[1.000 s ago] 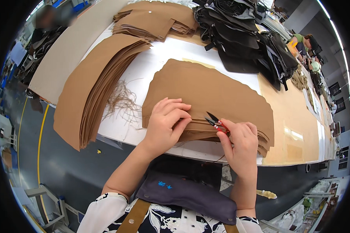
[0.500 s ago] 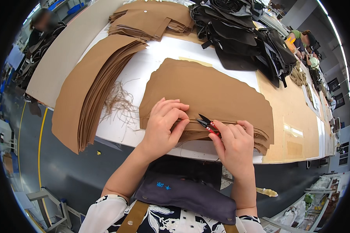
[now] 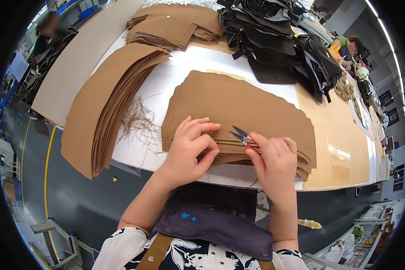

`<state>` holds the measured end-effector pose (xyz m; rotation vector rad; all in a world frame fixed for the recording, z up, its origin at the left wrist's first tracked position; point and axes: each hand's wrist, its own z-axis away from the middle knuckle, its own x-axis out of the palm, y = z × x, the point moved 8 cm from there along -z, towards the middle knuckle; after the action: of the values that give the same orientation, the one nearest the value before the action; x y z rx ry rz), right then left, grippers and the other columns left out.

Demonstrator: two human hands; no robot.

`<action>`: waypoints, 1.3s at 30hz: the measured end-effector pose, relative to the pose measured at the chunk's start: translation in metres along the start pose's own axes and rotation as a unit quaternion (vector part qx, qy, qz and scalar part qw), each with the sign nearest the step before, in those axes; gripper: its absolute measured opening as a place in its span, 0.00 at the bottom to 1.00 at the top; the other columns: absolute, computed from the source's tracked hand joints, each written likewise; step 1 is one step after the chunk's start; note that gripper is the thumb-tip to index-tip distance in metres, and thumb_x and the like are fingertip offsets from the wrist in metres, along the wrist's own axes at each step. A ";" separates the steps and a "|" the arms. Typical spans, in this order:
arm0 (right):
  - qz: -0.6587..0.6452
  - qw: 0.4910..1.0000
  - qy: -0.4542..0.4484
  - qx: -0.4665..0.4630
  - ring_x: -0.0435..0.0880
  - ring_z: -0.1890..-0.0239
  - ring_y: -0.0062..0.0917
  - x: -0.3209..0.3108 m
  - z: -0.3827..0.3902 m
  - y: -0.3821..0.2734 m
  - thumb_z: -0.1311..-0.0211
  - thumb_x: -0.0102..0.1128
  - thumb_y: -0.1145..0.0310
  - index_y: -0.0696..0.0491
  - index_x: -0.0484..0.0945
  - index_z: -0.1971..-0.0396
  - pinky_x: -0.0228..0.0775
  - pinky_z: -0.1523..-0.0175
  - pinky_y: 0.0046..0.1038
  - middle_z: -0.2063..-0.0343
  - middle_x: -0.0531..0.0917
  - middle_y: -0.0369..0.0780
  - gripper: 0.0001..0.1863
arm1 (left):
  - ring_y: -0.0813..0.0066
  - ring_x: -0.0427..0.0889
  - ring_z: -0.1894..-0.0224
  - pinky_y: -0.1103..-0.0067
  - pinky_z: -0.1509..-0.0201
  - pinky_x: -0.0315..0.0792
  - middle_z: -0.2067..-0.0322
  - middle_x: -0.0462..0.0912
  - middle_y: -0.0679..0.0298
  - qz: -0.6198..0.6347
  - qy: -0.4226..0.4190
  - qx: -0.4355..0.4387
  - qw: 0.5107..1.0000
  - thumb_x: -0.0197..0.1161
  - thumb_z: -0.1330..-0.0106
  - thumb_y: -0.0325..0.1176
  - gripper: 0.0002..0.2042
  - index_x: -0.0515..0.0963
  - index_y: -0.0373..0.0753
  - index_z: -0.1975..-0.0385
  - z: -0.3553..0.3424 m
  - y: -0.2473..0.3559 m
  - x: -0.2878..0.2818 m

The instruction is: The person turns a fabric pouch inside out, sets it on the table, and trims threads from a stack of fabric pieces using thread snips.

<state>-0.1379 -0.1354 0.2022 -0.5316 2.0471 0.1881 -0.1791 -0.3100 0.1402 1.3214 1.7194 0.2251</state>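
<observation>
A stack of brown fabric panels [image 3: 238, 103] lies in front of me, its layered edge toward my body. My left hand [image 3: 187, 150] rests at that near edge, thumb and index finger pinched together on a panel's edge, the other fingers lying over the top panel. In my right hand [image 3: 276, 164] is a pair of thread snips [image 3: 242, 135] with dark pointed blades and red handles. The blades are slightly apart, point to the left and sit just above the stack's edge, apart from my left fingertips. My right fingers hide most of the handles.
Loose brown thread ends [image 3: 139, 118] lie on the white tabletop [image 3: 184, 60]. A curved brown panel stack [image 3: 105, 108] stands left, another brown stack [image 3: 175, 22] farther back. Black bags [image 3: 274, 49] are heaped at the back right. People [image 3: 346, 45] work in the distance.
The snips have tilted and moved slightly up and right with my right hand, and less of their red handles shows. My left hand stays nearly in place, with its pinch kept.
</observation>
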 end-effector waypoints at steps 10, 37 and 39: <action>-0.070 0.996 -0.052 0.020 0.85 0.63 0.30 0.011 -0.013 0.028 0.41 0.76 0.61 0.51 0.84 0.57 0.68 0.49 0.34 0.69 0.87 0.35 0.15 | 0.56 0.83 0.40 0.58 0.28 0.69 0.48 0.87 0.61 -0.043 -0.033 0.022 0.998 0.72 0.36 0.27 0.06 0.83 0.39 0.62 -0.011 -0.018 -0.017; 0.014 0.998 -0.008 -0.060 0.83 0.67 0.33 0.016 -0.022 0.028 0.45 0.72 0.72 0.50 0.80 0.67 0.70 0.47 0.36 0.74 0.82 0.36 0.09 | 0.57 0.84 0.58 0.65 0.45 0.79 0.60 0.87 0.62 -0.144 -0.072 0.086 0.983 0.67 0.37 0.24 0.08 0.84 0.38 0.59 -0.036 -0.019 -0.021; -0.021 0.999 -0.033 -0.014 0.81 0.67 0.36 0.022 -0.025 0.036 0.44 0.71 0.74 0.53 0.81 0.64 0.69 0.49 0.37 0.74 0.81 0.38 0.09 | 0.57 0.83 0.58 0.65 0.45 0.77 0.61 0.86 0.63 -0.142 -0.056 0.078 0.985 0.67 0.38 0.24 0.07 0.83 0.38 0.60 -0.049 -0.026 -0.020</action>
<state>-0.1830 -0.1181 0.1931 -0.5765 1.9700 0.2069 -0.2332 -0.3188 0.1625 1.1585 1.8333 -0.1469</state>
